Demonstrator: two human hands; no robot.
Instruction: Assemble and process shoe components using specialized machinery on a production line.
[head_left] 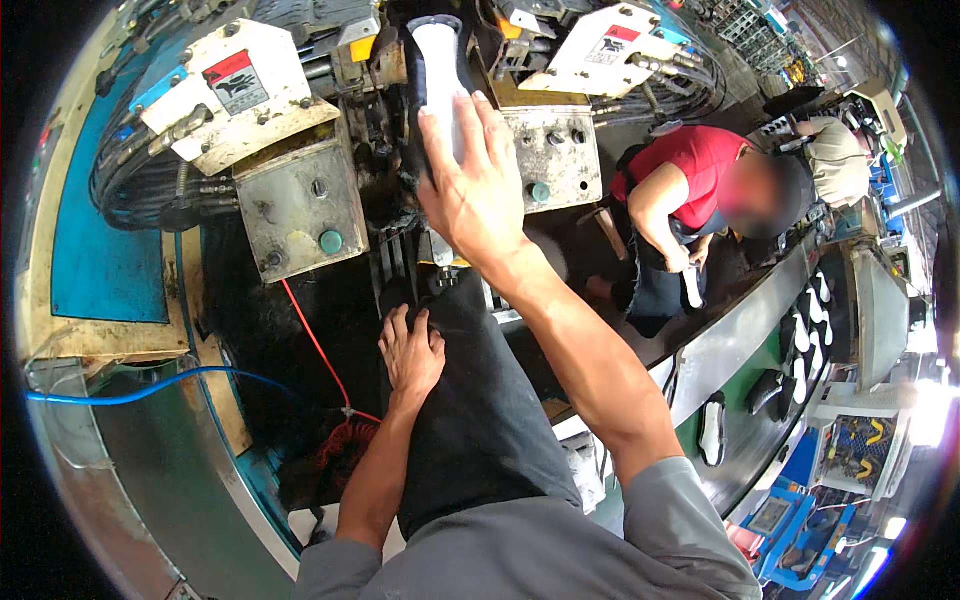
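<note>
A dark shoe upper with a white bottom [436, 62] sits sole-up in the machine at the top centre, its rounded end pointing away from me. My right hand [470, 190] reaches forward and lies on its near part, fingers stretched along the white surface; the palm hides the rest of that end. On my dark trousers, by the knee, my left hand [412, 355] rests with its fingers apart and nothing in them.
Metal control boxes with green buttons [331, 242] flank the shoe, below white guard plates [240, 85] and black hoses. To the right, a person in red [690, 175] handles a white-soled piece beside a conveyor [735, 340] carrying several shoes. A blue hose [150, 388] crosses the left.
</note>
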